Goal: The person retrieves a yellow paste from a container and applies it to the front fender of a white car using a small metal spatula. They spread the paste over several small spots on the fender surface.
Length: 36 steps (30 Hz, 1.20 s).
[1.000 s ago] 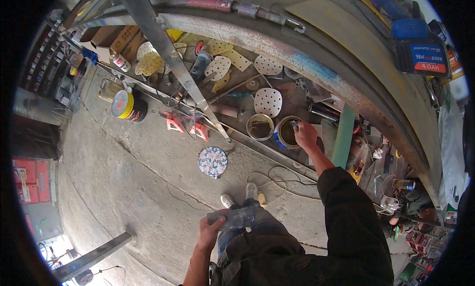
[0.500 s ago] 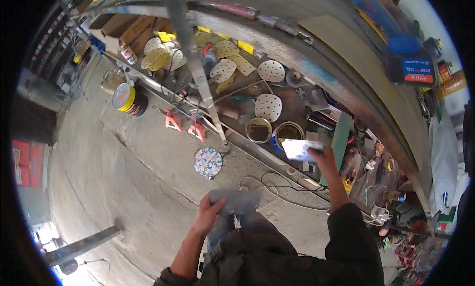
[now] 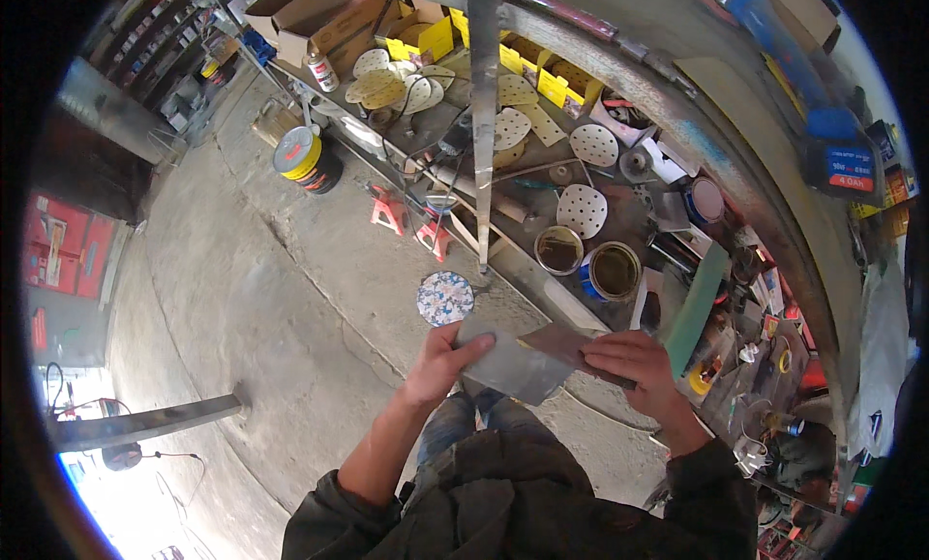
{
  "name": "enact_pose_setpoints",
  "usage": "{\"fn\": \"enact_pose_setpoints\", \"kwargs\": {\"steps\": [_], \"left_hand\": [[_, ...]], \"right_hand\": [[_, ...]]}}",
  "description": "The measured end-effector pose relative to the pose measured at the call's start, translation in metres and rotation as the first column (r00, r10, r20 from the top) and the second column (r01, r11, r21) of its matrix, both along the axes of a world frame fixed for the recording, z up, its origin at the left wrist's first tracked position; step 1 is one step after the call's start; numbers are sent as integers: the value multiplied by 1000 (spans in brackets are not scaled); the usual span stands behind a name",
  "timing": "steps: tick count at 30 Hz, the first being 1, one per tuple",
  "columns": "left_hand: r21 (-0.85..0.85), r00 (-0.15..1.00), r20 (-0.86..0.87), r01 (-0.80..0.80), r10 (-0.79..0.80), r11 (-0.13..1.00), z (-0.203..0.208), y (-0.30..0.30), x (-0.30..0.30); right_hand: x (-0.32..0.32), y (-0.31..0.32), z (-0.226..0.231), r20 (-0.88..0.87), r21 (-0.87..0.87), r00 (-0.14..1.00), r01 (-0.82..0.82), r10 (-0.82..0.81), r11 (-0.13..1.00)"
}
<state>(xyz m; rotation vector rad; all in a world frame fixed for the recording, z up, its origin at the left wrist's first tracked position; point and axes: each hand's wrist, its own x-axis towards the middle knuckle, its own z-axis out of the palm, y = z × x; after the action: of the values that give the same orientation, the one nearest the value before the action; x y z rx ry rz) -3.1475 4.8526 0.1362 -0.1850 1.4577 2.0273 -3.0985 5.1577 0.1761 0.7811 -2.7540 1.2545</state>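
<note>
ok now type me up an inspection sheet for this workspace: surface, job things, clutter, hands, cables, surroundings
Surface: long, dark, crowded workbench with a pale front edge.
Job's things: thin, flat grey sheet; flat, brownish, straight-edged plate, overlapping it in view, contact unclear.
Clutter: white, rounded perforated discs, two open round tins, long flat green strip, all on the bench.
Hands: left hand grips the sheet; right hand grips the plate.
Cables: thin pale cable on the floor beside the bench.
Surroundings: grey concrete floor, round black-and-yellow bucket, red stands.
</note>
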Motion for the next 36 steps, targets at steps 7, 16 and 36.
{"fn": "enact_pose_setpoints", "kwargs": {"steps": [7,16,36], "left_hand": [[20,999,-49,1,0,1000,7,-17,5],[79,975,-46,-215,219,973,1,-32,12],[-77,983,170,-62,74,995,-46,-40,65]], "right_hand": [[-10,-4,8,-189,128,977,-80,103,989],[-16,4,-6,-224,296,961,-92,163,951],[37,-98,-131,781,-395,623,457,29,797]]}}
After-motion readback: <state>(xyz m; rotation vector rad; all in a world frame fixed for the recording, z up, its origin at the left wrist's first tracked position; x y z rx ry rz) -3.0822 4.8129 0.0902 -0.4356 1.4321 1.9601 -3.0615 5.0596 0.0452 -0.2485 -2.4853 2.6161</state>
